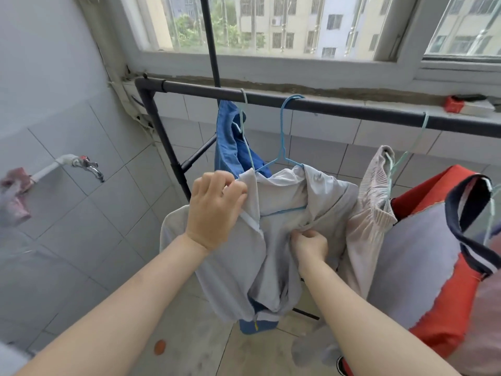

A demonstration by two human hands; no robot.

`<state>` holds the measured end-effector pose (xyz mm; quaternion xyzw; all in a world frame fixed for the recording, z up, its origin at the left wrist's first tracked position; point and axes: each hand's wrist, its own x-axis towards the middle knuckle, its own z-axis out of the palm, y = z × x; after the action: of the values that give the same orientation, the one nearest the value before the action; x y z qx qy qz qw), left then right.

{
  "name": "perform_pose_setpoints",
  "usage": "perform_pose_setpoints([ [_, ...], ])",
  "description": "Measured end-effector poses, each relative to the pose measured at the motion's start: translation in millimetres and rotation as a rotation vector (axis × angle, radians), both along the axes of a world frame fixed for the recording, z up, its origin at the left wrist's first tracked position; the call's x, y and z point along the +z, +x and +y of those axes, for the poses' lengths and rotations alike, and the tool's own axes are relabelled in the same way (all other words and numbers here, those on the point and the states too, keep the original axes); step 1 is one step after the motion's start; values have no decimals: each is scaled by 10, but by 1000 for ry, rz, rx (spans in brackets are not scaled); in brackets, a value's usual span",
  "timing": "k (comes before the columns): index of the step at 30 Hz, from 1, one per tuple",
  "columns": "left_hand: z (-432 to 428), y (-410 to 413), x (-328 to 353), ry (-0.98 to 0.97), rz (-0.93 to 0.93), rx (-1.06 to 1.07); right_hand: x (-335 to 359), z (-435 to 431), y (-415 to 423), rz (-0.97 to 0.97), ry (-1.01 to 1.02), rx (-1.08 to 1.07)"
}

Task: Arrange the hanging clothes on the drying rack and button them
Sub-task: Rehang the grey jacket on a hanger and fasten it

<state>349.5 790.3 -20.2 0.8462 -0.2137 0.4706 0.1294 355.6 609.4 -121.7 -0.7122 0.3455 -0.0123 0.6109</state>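
Observation:
A light grey jacket [276,240] hangs on a blue hanger [283,137] from the black rack bar [339,108]. My left hand [214,207] grips the jacket's left front edge near the collar. Lower down, my right hand [310,244] pinches the fabric of the right front edge at the middle of the jacket. The two front edges lie apart between my hands. Behind the jacket on the left hangs a blue garment [230,142] on a pale hanger.
A beige garment [371,207] and a red, grey and navy top [439,253] hang to the right on the same bar. A tap [86,164] sticks out of the tiled left wall. The window sill runs behind the rack, with a red object [454,104] on it.

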Motion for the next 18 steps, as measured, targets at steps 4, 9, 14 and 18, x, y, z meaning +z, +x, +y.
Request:
perform_pose_setpoints([
  [4, 24, -206, -353, 326, -74, -128, 26, 72, -103, -57, 13, 95],
  [9, -205, -468, -646, 457, 116, -213, 43, 111, -323, -220, 56, 162],
  [14, -502, -538, -761, 231, 987, 76, 123, 58, -425, -339, 168, 127],
  [18, -583, -410, -706, -65, 1093, -7, 243, 69, -472, -385, 203, 234],
])
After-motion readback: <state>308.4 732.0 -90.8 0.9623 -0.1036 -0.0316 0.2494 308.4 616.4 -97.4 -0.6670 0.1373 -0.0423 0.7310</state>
